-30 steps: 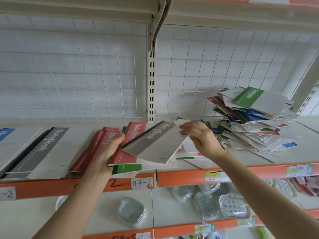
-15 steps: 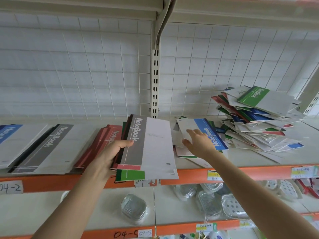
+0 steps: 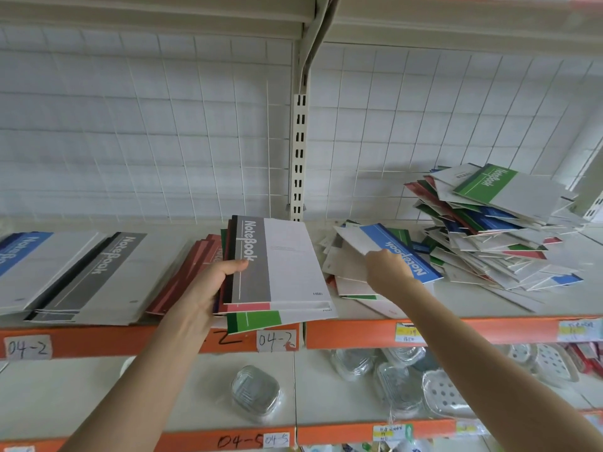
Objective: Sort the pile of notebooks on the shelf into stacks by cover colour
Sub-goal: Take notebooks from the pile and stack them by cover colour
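Head view, only one.

- Right hand [image 3: 386, 272]: grip closed on the near-left edge of a blue notebook [image 3: 396, 247], fingers curled under, as far as the angle shows. The notebook lies on loose notebooks right of the shelf upright, between the left hand's load and the unsorted pile [image 3: 496, 223].
- Blue notebook: white cover with a blue band down the spine side, "NoteBook" printed on the band. Thin and flat, likely to flex. Long axis slants from far-left to near-right, with the spine band on the far-right side.
- Left hand [image 3: 208, 288]: grip closed on a bundle of notebooks [image 3: 277, 265], thumb across the top cover. Grey-banded one on top, red and green edges showing beneath. The near end overhangs the orange lip of the shelf [image 3: 359, 334].
- Key relation: the blue stack [image 3: 29, 256] lies at the far left of the shelf, beyond the grey stack [image 3: 107, 272] and red stack [image 3: 195, 265]. So the blue notebook is well apart from its stack, with the left hand's bundle between them.
- Judgement: the right hand has the notebook, but the left is nearer the stacks. Either it goes onto the bundle or it crosses leftward over it.
- Pile at right is large and mixed, so the sorting is far from done.
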Available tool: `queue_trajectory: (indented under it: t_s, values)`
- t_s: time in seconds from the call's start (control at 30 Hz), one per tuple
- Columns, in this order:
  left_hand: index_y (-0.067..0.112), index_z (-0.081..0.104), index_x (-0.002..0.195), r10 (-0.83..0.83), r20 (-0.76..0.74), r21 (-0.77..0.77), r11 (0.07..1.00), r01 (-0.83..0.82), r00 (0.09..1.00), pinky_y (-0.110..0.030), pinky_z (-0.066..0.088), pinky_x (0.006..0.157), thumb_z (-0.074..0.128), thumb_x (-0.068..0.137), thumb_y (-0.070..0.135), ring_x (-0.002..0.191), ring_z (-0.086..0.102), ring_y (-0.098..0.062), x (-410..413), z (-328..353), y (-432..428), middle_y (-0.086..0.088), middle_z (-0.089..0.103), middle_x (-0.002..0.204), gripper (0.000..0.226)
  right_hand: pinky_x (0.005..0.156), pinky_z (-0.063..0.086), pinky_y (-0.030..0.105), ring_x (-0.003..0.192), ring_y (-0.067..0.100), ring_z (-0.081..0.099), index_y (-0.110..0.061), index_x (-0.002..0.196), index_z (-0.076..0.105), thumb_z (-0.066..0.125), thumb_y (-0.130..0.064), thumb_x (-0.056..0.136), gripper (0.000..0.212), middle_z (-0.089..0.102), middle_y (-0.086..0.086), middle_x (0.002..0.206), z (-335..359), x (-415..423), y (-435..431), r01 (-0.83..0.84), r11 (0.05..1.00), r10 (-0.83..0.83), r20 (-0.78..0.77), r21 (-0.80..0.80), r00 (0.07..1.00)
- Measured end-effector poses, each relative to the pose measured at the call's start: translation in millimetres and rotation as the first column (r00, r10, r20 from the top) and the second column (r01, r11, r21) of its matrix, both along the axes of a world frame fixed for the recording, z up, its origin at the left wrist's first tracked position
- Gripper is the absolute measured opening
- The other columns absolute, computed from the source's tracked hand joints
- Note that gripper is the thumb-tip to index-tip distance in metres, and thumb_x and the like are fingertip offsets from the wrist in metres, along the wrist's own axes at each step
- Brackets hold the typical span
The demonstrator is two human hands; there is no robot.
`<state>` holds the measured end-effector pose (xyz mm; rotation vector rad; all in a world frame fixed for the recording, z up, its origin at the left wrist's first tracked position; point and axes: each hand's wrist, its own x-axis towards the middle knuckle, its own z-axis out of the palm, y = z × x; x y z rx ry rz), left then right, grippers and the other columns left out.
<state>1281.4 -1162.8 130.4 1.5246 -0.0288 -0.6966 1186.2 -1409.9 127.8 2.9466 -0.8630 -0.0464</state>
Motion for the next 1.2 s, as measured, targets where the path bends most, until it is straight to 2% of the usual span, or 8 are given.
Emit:
queue_trajectory:
  t_s: [0.17,0.4,0.57,0.83,0.97,1.03,1.1,1.2]
  values:
    - [0.023,0.066,0.109,-0.042,0.048,0.027,0.999,0.041,0.998,-0.054,0.035,0.106,0.079,0.043,0.059,0.117,0.055,-0.032,10,-8,-10,-0.01,0.059,0.128,0.077,0.064,0.039,0.029,0.084,0.031,0.056,0.001,0.119,0.047,0.038,0.004,0.09,0.03,0.061,0.018,0.103,14,-6,-7,0.064,0.996,-0.077,0.268,0.058,0.96]
    - [0.007,0.06,0.101,-0.111,0.013,-0.053,0.992,0.112,0.994,-0.029,0.055,0.05,0.049,0.095,0.039,0.055,0.068,-0.024,14,-6,-27,-0.012,0.069,0.067,0.034,0.05,0.04,0.02,0.058,0.026,0.061,0.008,0.102,0.064,0.039,0.006,0.083,0.032,0.068,0.017,0.074,9,-27,-15,-0.455,0.882,0.371,0.774,-0.121,0.513]
    - [0.004,0.058,0.104,-0.103,0.021,-0.088,0.991,0.104,0.994,-0.018,0.047,0.037,0.041,0.098,0.035,0.043,0.063,-0.014,27,-8,-19,-0.006,0.067,0.055,0.035,0.092,0.043,0.014,0.098,0.019,0.057,-0.006,0.088,0.064,0.037,0.01,0.083,0.032,0.067,0.014,0.093,-8,-30,-26,-0.658,0.734,0.481,0.812,-0.166,0.331]
    - [0.0,0.057,0.102,-0.275,-0.068,-0.084,0.959,0.269,0.959,-0.023,0.05,0.042,0.064,0.064,0.024,0.048,0.065,-0.02,13,-1,-4,-0.012,0.068,0.063,0.046,0.086,0.048,0.023,0.088,0.033,0.067,0.0,0.084,0.075,0.055,0.005,0.078,0.021,0.07,0.02,0.096,-19,10,-14,-0.568,0.804,0.44,0.817,-0.174,0.373]
    - [0.001,0.054,0.113,-0.198,-0.052,-0.073,0.978,0.194,0.979,-0.029,0.054,0.049,0.071,0.064,0.019,0.057,0.068,-0.023,15,-1,11,-0.014,0.07,0.074,0.054,0.097,0.042,0.032,0.111,0.034,0.059,-0.004,0.122,0.061,0.052,0.008,0.086,0.039,0.058,0.019,0.125,-14,31,15,-0.45,0.874,0.176,0.744,0.183,0.644]
    - [0.004,0.056,0.107,-0.119,-0.031,-0.076,0.99,0.116,0.992,-0.033,0.056,0.058,0.068,0.071,0.023,0.062,0.069,-0.025,14,-1,22,-0.014,0.071,0.076,0.043,0.087,0.051,0.032,0.095,0.022,0.064,-0.005,0.126,0.055,0.044,-0.004,0.095,0.033,0.062,0.013,0.113,-5,35,38,-0.369,0.754,-0.099,0.65,0.543,0.754]
    - [0.006,0.058,0.106,-0.028,-0.031,-0.052,0.998,0.026,0.999,-0.039,0.053,0.07,0.069,0.071,0.026,0.071,0.069,-0.03,15,1,34,-0.014,0.073,0.079,0.042,0.054,0.052,0.023,0.062,0.013,0.063,-0.008,0.097,0.061,0.043,-0.016,0.098,0.02,0.062,0.008,0.082,7,42,60,-0.336,0.429,-0.352,0.498,0.838,0.793]
    - [0.01,0.059,0.104,0.078,0.008,-0.065,0.995,-0.077,0.997,-0.036,0.049,0.064,0.063,0.084,0.018,0.065,0.068,-0.027,17,8,52,-0.01,0.072,0.07,0.021,0.063,0.055,0.031,0.072,0.021,0.064,-0.005,0.091,0.061,0.056,-0.012,0.092,0.008,0.065,0.01,0.085,16,57,89,-0.299,0.039,-0.362,0.292,0.954,0.885]
